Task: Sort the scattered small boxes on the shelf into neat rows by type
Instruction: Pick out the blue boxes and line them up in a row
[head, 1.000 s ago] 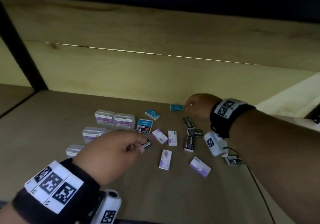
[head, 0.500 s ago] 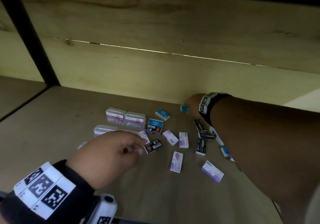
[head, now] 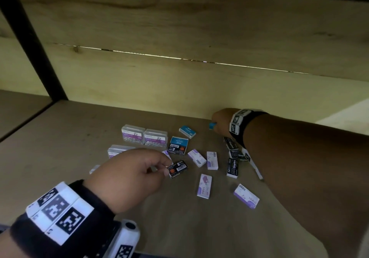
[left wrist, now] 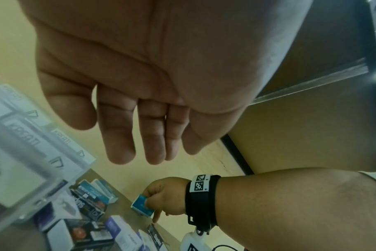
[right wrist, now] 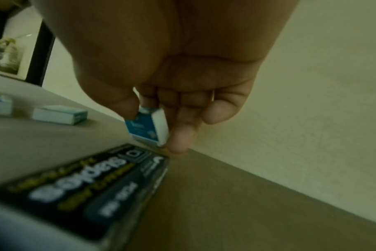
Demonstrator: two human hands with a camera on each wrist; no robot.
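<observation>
Small boxes lie scattered on the wooden shelf (head: 65, 144). My right hand (head: 216, 125) reaches to the back wall and pinches a small blue box (right wrist: 140, 129) between thumb and fingers. The box is tilted, with one corner on the shelf. My left hand (head: 162, 167) hovers with loosely bent fingers (left wrist: 120, 149) that hold nothing. Its fingertips are beside a black box with an orange dot (head: 178, 168), which lies on the shelf. Clear paper clip boxes (head: 133, 135) stand at the left, purple-white boxes (head: 204, 185) in the middle and black staples boxes (head: 232, 167) at the right.
A second blue box (head: 187, 131) and a blue-and-black box (head: 178, 145) lie near the back. The back wall (head: 179, 90) rises right behind my right hand. A black post (head: 36, 44) bounds the shelf at the left. Bare shelf lies in front of the boxes.
My right hand has closed on the blue box and tipped it up by the back wall. My left hand has drawn back slightly, baring more of the black box.
</observation>
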